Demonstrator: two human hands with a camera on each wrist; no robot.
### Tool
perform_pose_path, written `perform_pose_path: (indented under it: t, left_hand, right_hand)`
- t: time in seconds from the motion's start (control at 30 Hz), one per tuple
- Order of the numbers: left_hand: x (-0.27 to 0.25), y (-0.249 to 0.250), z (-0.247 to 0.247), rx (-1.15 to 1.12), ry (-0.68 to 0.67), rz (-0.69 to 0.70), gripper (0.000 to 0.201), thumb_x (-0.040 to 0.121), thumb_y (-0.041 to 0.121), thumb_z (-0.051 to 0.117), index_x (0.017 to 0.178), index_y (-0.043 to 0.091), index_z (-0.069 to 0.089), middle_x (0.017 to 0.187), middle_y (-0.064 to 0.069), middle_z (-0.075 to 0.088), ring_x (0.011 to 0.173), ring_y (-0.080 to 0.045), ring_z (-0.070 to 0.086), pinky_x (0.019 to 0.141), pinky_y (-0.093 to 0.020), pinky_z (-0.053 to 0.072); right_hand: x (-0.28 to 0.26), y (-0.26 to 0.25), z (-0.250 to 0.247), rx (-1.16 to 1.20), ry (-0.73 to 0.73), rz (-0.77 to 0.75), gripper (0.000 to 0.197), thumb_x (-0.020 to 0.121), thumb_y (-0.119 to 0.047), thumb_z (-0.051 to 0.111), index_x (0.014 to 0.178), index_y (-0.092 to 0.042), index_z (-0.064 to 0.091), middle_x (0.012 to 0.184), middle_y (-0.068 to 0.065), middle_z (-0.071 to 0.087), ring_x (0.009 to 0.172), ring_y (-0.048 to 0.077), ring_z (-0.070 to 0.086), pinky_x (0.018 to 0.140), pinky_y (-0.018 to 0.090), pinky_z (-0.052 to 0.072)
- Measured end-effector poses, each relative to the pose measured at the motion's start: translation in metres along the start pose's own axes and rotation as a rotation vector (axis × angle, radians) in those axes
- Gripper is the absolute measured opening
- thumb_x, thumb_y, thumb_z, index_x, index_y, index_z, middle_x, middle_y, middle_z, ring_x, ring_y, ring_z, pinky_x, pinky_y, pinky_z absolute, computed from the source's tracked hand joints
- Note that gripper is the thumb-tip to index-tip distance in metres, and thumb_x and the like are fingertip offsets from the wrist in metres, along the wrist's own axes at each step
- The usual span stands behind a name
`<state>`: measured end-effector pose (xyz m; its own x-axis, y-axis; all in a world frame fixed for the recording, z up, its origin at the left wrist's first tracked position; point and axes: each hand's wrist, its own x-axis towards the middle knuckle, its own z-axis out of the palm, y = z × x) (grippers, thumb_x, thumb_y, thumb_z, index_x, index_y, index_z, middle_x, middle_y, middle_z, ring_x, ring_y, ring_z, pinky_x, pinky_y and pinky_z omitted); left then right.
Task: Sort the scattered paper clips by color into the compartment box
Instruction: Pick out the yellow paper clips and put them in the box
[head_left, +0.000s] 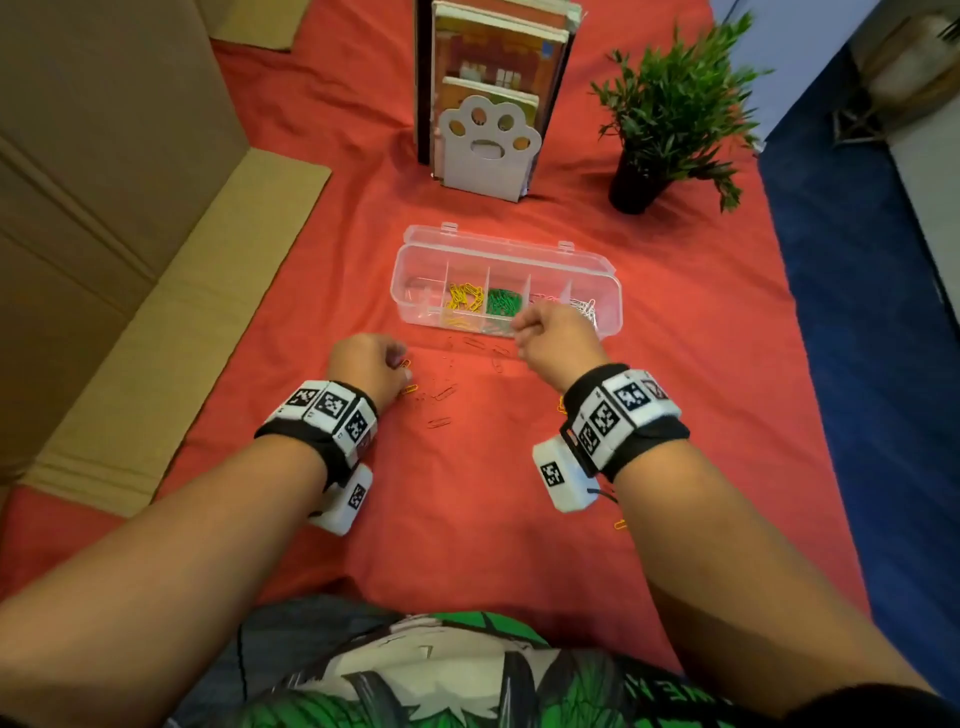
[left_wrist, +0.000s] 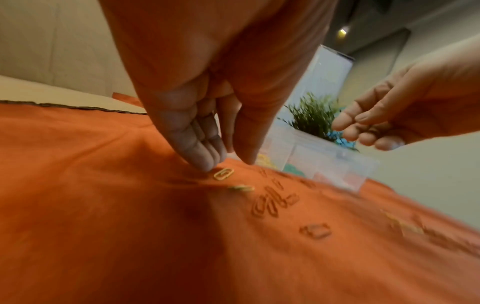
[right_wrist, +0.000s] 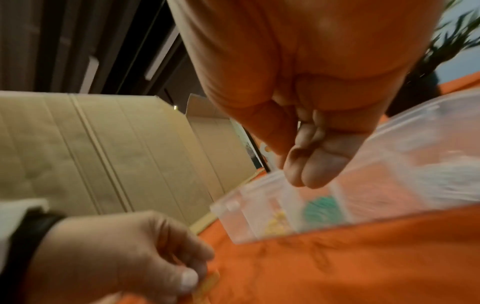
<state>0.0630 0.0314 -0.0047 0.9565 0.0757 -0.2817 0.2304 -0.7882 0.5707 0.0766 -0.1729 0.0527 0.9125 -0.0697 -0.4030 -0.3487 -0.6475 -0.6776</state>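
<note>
Red cloth (head_left: 467, 493) spread across the whole work surface, cardboard (head_left: 130, 234) along the left edge. At the far end, upright books behind a white paw-shaped bookend (head_left: 485, 150), and a potted plant (head_left: 670, 114) to its right.

Clear compartment box (head_left: 506, 283) near the middle of the cloth, lid open toward the far side. Yellow clips (head_left: 465, 299) in one compartment, green clips (head_left: 503, 302) in the next to the right, pinkish and then white ones further right; leftmost compartment unclear.

Right hand (head_left: 558, 340) raised at the near wall of the box, in front of the green and pink compartments. Fingers (right_wrist: 315, 170) pressed together and bent against the thumb; anything pinched there impossible to tell.

Left hand (head_left: 370, 366) lowered to the cloth, left of and nearer than the box. Fingers (left_wrist: 200, 152) pressed together, pointing down, thumb just apart, tips touching or nearly touching a yellow paper clip (left_wrist: 223, 173); grip not established.

Scattered clips (head_left: 441, 397) lying between the hands on the cloth, several red and hard to make out against it.
</note>
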Motion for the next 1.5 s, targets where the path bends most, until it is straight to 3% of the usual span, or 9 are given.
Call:
perform_pose_path:
  t: [0.1,0.53,0.67,0.77,0.93,1.17,1.27,1.4,1.5]
  left_hand:
    - [-0.004,-0.001,0.008,0.215,-0.03,0.123,0.039,0.071,0.021,0.075,0.107,0.009,0.068,0.104,-0.017,0.066,0.099,-0.032,0.061,0.085,-0.034,0.046]
    - [-0.016,0.003,0.021,0.214,0.05,0.184,0.028,0.082,0.006,0.056,0.108,0.008,0.066,0.109,-0.023,0.064,0.104,-0.038,0.058,0.089,-0.037,0.043]
    - [-0.025,0.024,0.033,-0.045,0.036,0.078,0.019,0.083,0.004,0.051,0.092,0.011,0.066,0.093,-0.018,0.065,0.087,-0.029,0.064,0.077,-0.033,0.049]
    - [-0.032,0.05,0.045,-0.519,-0.158,-0.171,0.027,0.085,-0.001,0.04,0.071,0.018,0.053,0.065,-0.01,0.052,0.04,-0.008,0.054,0.04,-0.016,0.044]
    - [-0.046,0.089,0.063,-0.871,-0.364,-0.333,0.022,0.086,0.005,0.041,0.068,0.014,0.05,0.06,-0.002,0.04,0.042,-0.01,0.045,0.038,-0.015,0.042]
    - [-0.043,0.11,0.095,-0.183,-0.253,0.203,0.009,0.081,0.023,0.066,0.081,0.016,0.071,0.061,0.003,0.056,0.057,-0.011,0.049,0.056,-0.021,0.037]
    - [-0.039,0.118,0.103,0.06,-0.207,0.344,0.02,0.083,0.025,0.062,0.099,0.017,0.071,0.09,-0.008,0.063,0.082,-0.022,0.059,0.072,-0.024,0.039]
    - [-0.033,0.121,0.112,0.227,-0.251,0.457,0.03,0.086,0.022,0.059,0.116,0.02,0.064,0.108,-0.013,0.05,0.099,-0.028,0.056,0.087,-0.029,0.042]
    - [-0.03,0.118,0.113,0.307,-0.274,0.517,0.026,0.084,0.02,0.062,0.109,0.015,0.067,0.107,-0.013,0.05,0.099,-0.03,0.057,0.088,-0.03,0.044]
  right_hand:
    - [-0.026,0.032,-0.002,-0.227,-0.001,0.02,0.024,0.088,-0.004,0.044,0.097,-0.01,0.065,0.104,0.011,0.067,0.101,0.026,0.061,0.085,0.023,0.043]
    - [-0.08,0.139,-0.033,-0.415,0.11,0.284,0.022,0.09,-0.015,0.049,0.098,-0.003,0.065,0.107,0.024,0.067,0.105,0.035,0.061,0.087,0.032,0.047]
    - [-0.089,0.151,-0.037,-0.43,0.085,0.352,0.025,0.09,-0.019,0.05,0.101,-0.001,0.064,0.11,0.023,0.065,0.106,0.034,0.061,0.089,0.032,0.048]
    - [-0.101,0.149,-0.031,-0.502,0.029,0.362,0.034,0.088,-0.028,0.056,0.109,-0.002,0.06,0.117,0.021,0.063,0.112,0.032,0.059,0.092,0.033,0.047]
    - [-0.115,0.147,-0.012,-0.652,-0.012,0.342,0.043,0.09,-0.023,0.053,0.124,0.0,0.043,0.123,0.02,0.058,0.116,0.034,0.057,0.094,0.036,0.046]
    - [-0.111,0.145,0.002,-0.557,-0.003,0.306,0.034,0.086,-0.004,0.04,0.121,-0.002,0.039,0.12,0.023,0.055,0.11,0.037,0.058,0.09,0.039,0.047]
    - [-0.099,0.145,-0.009,-0.374,-0.023,0.295,0.023,0.088,-0.01,0.044,0.106,-0.004,0.056,0.108,0.021,0.064,0.104,0.033,0.062,0.09,0.036,0.049]
    - [-0.074,0.149,-0.031,0.476,0.086,0.447,0.03,0.086,0.005,0.038,0.065,-0.012,0.05,0.065,0.007,0.052,0.055,0.018,0.052,0.049,0.025,0.051]
    - [-0.057,0.153,-0.047,0.458,0.127,0.384,0.029,0.084,0.003,0.045,0.065,-0.018,0.052,0.062,0.001,0.047,0.052,0.013,0.043,0.05,0.021,0.038]
